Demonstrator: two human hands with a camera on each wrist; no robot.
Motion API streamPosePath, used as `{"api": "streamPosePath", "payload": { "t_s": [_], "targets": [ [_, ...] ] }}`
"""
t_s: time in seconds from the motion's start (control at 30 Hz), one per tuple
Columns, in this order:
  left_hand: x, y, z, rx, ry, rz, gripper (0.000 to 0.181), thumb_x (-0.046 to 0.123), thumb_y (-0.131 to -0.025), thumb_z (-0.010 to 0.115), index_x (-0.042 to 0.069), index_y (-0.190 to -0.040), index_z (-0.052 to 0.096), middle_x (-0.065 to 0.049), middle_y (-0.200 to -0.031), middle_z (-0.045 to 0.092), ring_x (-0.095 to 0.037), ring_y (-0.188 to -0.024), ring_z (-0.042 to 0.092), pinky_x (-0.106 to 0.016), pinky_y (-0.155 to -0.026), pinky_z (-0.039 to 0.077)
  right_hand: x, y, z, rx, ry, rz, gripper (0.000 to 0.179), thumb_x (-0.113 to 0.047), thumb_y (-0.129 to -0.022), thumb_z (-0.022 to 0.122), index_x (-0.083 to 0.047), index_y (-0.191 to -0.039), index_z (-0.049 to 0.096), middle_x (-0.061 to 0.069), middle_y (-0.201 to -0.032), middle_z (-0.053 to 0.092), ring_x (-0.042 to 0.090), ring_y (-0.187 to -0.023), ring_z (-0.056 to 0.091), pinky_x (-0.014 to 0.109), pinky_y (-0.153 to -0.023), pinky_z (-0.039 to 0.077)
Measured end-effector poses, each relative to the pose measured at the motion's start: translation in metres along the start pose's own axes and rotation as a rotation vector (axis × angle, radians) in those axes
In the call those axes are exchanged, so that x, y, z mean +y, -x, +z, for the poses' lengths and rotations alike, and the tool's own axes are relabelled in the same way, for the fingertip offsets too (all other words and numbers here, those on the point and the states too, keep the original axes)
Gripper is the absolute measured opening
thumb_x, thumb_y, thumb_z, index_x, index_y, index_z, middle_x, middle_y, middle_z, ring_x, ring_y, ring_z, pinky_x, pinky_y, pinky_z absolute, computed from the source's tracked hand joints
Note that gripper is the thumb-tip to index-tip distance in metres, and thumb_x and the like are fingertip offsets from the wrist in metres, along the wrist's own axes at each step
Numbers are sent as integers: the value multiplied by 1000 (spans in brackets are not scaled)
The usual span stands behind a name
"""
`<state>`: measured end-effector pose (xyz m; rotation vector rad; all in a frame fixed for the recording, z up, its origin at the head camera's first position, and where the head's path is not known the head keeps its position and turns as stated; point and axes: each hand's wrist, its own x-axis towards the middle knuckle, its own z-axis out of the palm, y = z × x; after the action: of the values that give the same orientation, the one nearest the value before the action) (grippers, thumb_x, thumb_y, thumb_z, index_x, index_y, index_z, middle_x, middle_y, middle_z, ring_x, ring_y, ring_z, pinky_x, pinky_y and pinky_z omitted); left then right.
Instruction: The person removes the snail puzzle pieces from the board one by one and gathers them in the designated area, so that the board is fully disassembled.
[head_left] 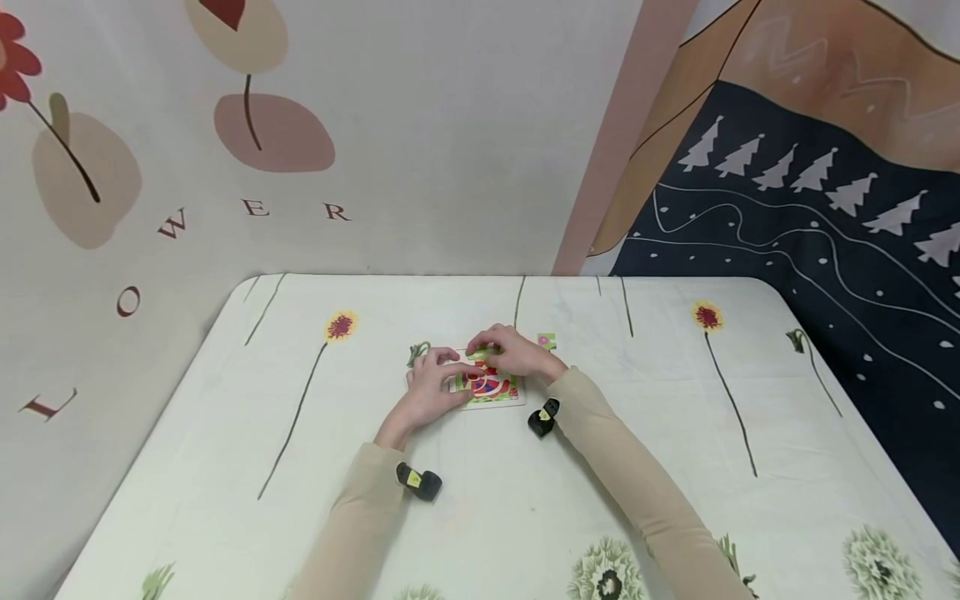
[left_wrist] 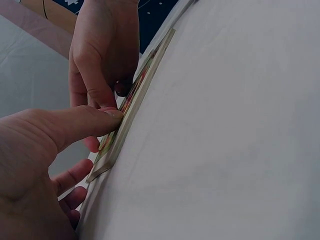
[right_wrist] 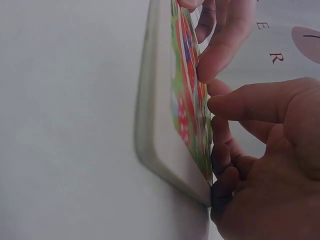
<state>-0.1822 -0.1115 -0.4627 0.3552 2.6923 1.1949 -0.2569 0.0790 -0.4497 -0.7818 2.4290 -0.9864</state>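
A small jigsaw puzzle (head_left: pixel 491 387) with a bright red, green and blue picture lies flat in a pale, thick-edged tray (right_wrist: pixel 150 125). My left hand (head_left: pixel 435 387) reaches over its left side with extended fingers. Its thumb and forefinger touch the picture, while other fingers lie by the far left corner. From the right, my right hand (head_left: pixel 513 352) comes over the far edge, bent fingertips on the picture's upper part. Whether those fingertips pinch a piece is hidden. Beyond the right wrist lies a loose puzzle piece (head_left: pixel 547 341), green and pink.
A white cloth (head_left: pixel 480 533) printed with flowers and stems covers the table. Black wrist cameras (head_left: pixel 420 482) sit at both sleeves. Behind the table's far edge hangs a printed curtain (head_left: pixel 450 167), with a dark blue tree-patterned part (head_left: pixel 787 225) at right.
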Motion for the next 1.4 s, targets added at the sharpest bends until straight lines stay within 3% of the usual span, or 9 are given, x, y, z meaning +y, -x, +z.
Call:
{"api": "streamPosePath", "payload": {
  "t_s": [0.4, 0.77, 1.03, 1.23, 1.4],
  "targets": [
    [0, -1, 0, -7, -5, -10, 34, 14, -86, 72, 17, -120, 72, -15, -142, 39, -39, -133, 25, -58, -102, 20, 1, 3, 0, -14, -89, 6, 38, 5, -89, 52, -11, -122, 64, 14, -132, 53, 29, -123, 43, 50, -107, 37],
    [-2, -1, 1, -6, -9, -17, 36, 14, -84, 73, 18, -121, 72, -14, -140, 39, -39, -132, 24, -59, -103, 19, 13, 9, -4, 36, -246, -28, 41, 5, -92, 48, -8, -129, 61, 14, -120, 61, 17, -97, 50, 29, -89, 40],
    [-2, -1, 1, -10, 0, -12, 37, 15, -85, 72, 18, -122, 71, -15, -140, 39, -40, -133, 23, -59, -103, 18, 14, 9, -4, 69, -274, -4, 37, 1, -96, 50, -7, -128, 66, 14, -128, 65, 16, -102, 55, 27, -92, 42],
    [-1, -1, 1, -5, 1, -13, 36, 14, -85, 72, 17, -121, 71, -15, -140, 40, -39, -132, 25, -59, -103, 19, 14, 12, -5, 119, -285, 73, 36, -4, -96, 54, -13, -127, 68, 10, -127, 67, 16, -101, 58, 30, -92, 43],
    [-1, 0, 1, -1, 8, -10, 37, 14, -84, 73, 16, -121, 71, -15, -140, 40, -39, -134, 24, -60, -105, 18, 15, 13, -7, 117, -289, 78, 36, -3, -97, 53, -11, -128, 68, 12, -125, 67, 16, -99, 56, 27, -89, 44]
  ]
}}
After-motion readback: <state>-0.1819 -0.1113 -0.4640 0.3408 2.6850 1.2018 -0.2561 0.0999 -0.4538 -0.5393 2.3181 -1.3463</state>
